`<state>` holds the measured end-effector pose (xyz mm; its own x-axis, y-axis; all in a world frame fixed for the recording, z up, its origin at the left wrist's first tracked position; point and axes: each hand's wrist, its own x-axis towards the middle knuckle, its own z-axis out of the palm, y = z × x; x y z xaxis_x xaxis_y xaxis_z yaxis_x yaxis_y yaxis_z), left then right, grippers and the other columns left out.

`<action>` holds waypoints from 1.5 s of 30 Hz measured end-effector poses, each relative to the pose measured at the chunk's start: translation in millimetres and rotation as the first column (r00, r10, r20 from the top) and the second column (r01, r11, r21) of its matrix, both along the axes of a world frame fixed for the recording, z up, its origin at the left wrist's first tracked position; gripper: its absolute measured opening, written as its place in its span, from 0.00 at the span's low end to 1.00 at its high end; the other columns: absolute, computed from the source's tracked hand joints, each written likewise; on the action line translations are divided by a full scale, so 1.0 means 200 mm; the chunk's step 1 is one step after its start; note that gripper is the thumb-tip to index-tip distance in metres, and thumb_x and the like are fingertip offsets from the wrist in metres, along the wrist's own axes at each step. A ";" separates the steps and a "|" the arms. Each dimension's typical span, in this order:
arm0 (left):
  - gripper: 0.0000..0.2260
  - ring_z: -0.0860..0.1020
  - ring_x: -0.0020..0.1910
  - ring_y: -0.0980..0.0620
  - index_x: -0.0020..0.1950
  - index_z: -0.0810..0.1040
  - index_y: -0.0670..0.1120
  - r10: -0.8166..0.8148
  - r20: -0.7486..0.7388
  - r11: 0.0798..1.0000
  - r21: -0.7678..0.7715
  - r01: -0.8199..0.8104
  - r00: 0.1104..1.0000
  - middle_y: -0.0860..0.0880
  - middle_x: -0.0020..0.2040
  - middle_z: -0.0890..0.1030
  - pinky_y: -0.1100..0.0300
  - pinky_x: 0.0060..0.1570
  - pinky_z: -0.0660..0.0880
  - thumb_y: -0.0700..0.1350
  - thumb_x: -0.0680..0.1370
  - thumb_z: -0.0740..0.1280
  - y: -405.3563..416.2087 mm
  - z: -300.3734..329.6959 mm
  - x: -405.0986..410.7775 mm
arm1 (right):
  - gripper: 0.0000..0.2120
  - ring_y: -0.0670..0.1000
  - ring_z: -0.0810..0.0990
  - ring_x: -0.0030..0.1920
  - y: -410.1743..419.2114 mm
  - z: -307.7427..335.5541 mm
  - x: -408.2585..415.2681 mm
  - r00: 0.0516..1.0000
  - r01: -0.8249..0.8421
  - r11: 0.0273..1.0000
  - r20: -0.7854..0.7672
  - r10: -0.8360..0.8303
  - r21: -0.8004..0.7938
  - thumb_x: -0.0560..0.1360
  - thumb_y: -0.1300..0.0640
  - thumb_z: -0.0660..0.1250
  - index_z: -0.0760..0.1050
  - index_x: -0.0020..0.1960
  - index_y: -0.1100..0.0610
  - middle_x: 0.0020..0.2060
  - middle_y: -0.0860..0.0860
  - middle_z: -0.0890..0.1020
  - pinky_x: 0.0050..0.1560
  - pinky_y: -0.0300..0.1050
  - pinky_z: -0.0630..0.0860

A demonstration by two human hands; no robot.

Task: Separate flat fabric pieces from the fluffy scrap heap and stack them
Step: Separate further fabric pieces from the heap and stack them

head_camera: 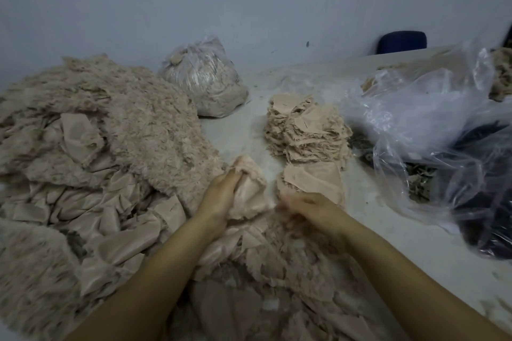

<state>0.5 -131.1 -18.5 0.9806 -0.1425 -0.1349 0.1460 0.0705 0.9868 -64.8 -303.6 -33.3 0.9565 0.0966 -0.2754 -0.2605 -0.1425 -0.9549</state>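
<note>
A big heap of beige fluffy scraps point(116, 108) fills the left, with flat fabric pieces point(119, 219) mixed in along its near side. My left hand point(220, 195) grips a bunch of beige fabric pieces point(250, 191) held up above the heap's edge. My right hand point(307, 209) is blurred, fingers curled, just right of that bunch; whether it holds anything is unclear. A small flat stack point(314, 176) lies just beyond my right hand. A taller stack of fabric pieces point(304, 127) stands behind it.
A tied clear bag of fluff point(205, 77) sits at the back by the wall. Loose clear plastic bags point(432, 124) with dark contents spread over the right. A dark blue object point(401, 41) stands at the far right back. Pale table surface point(401, 246) shows near right.
</note>
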 end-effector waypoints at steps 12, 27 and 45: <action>0.15 0.70 0.23 0.55 0.35 0.68 0.42 0.285 0.071 0.958 -0.040 -0.283 0.956 0.46 0.27 0.73 0.68 0.24 0.67 0.31 0.79 0.52 -0.02 -0.04 0.05 | 0.11 0.44 0.75 0.25 0.09 -0.04 0.00 0.961 0.141 0.910 0.166 -0.221 0.391 0.72 0.65 0.69 0.73 0.34 0.57 0.25 0.48 0.78 0.25 0.35 0.71; 0.27 0.75 0.48 0.74 0.60 0.74 0.59 -0.653 0.280 0.692 0.599 0.404 0.704 0.67 0.50 0.78 0.78 0.45 0.69 0.50 0.65 0.79 -0.07 0.08 0.05 | 0.09 0.35 0.78 0.46 -0.04 0.12 0.06 0.911 -0.019 0.960 0.392 0.131 -0.279 0.70 0.63 0.74 0.78 0.48 0.54 0.47 0.43 0.81 0.45 0.30 0.74; 0.08 0.82 0.41 0.48 0.52 0.80 0.40 -0.222 -0.032 0.975 -0.004 0.222 0.975 0.43 0.44 0.84 0.56 0.41 0.79 0.43 0.78 0.66 -0.19 0.03 0.02 | 0.22 0.58 0.83 0.45 -0.02 -0.01 0.08 0.917 0.285 0.837 0.123 -0.380 0.467 0.68 0.50 0.73 0.77 0.53 0.67 0.47 0.64 0.83 0.46 0.54 0.81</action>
<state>5.2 -169.0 -13.0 0.9197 -0.3560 -0.1657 0.1895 0.0328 0.9813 -48.5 -308.3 -35.2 0.9815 -0.1747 -0.0781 -0.0112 0.3550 -0.9348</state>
